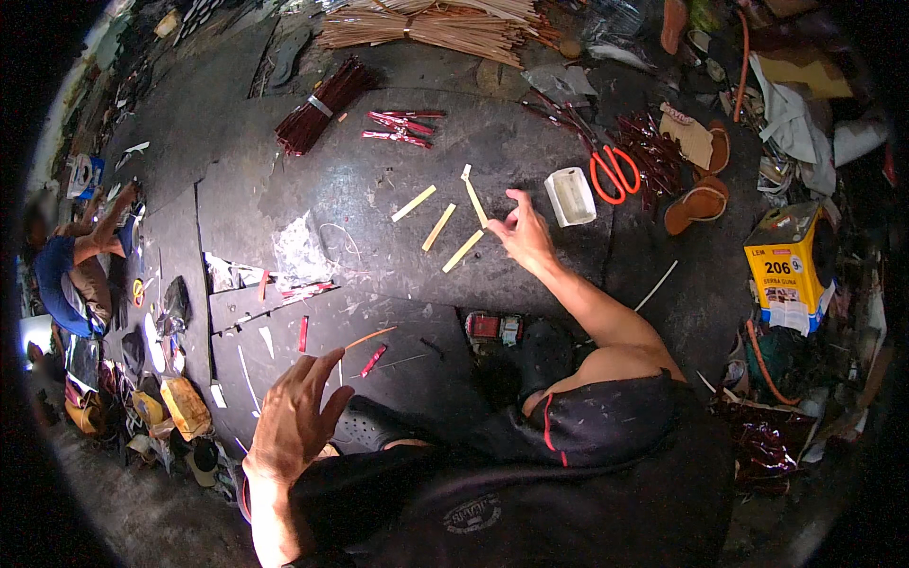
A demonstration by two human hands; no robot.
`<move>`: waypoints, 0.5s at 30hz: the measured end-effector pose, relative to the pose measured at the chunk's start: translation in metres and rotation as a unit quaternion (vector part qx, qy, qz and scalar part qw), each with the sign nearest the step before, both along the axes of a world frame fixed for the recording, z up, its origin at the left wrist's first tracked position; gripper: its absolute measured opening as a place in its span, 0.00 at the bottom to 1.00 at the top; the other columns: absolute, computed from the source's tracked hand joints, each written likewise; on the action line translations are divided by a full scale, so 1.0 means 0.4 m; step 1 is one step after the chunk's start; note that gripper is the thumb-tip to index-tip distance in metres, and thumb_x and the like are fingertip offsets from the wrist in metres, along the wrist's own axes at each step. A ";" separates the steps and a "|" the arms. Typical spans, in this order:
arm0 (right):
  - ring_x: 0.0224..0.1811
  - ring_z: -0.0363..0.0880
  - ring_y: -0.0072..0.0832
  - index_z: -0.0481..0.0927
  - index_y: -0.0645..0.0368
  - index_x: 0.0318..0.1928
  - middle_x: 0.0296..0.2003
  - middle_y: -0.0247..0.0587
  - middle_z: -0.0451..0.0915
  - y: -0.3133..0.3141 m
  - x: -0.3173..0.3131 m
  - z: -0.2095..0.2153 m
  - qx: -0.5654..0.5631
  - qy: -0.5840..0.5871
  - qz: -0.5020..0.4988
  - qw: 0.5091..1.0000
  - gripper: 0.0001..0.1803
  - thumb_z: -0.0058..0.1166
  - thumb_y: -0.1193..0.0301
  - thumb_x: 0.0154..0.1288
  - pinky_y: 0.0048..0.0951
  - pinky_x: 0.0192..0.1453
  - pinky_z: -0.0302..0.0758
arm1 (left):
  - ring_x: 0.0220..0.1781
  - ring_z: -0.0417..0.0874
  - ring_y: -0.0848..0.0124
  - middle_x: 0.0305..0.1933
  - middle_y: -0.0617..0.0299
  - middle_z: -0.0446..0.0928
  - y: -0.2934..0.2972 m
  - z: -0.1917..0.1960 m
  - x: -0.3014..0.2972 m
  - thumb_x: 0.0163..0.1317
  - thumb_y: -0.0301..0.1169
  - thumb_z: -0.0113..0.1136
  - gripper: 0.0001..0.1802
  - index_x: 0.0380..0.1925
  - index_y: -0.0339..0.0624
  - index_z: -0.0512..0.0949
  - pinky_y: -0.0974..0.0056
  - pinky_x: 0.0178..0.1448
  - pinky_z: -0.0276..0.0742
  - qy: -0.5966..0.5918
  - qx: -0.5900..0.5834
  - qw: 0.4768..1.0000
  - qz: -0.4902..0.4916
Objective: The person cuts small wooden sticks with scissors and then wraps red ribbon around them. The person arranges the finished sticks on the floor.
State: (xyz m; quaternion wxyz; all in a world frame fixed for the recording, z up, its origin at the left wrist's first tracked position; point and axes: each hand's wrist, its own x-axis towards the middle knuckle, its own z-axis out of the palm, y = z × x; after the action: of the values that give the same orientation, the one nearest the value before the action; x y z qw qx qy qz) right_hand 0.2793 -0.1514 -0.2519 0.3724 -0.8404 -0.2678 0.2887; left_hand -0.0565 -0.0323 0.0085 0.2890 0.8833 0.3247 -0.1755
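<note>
My right hand reaches over the dark work surface with thumb and fingers apart. One fingertip is at the lower end of a bent pale-yellow strip; whether it touches cannot be made out. Three straight pale-yellow strips lie just left of it. A white rectangular tub stands to the right of this hand. Lower left, my left hand is raised, its fingers stretched out and its thumb apart, and no object shows in its grasp. Beyond its fingertips is a thin orange-brown stick.
Orange-handled scissors lie right of the tub. Farther back are a dark red bundle, small red packets and bundled pale sticks. A yellow box stands at right. Another person sits at far left.
</note>
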 end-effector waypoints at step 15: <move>0.44 0.76 0.45 0.83 0.56 0.52 0.40 0.47 0.75 0.100 0.148 -0.077 0.117 -0.209 0.309 0.920 0.17 0.51 0.79 0.64 0.41 0.53 0.74 | 0.46 0.83 0.46 0.46 0.45 0.78 0.003 -0.017 -0.009 0.64 0.33 0.64 0.24 0.58 0.40 0.73 0.50 0.50 0.79 -0.013 0.033 0.999 -0.013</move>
State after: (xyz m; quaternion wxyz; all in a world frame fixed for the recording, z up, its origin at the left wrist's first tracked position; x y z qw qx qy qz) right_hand 0.3384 -0.1112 -0.2829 0.2955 -0.7075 -0.6178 0.1745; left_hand -0.0602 -0.0311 0.0015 0.2619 0.8986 0.3148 -0.1575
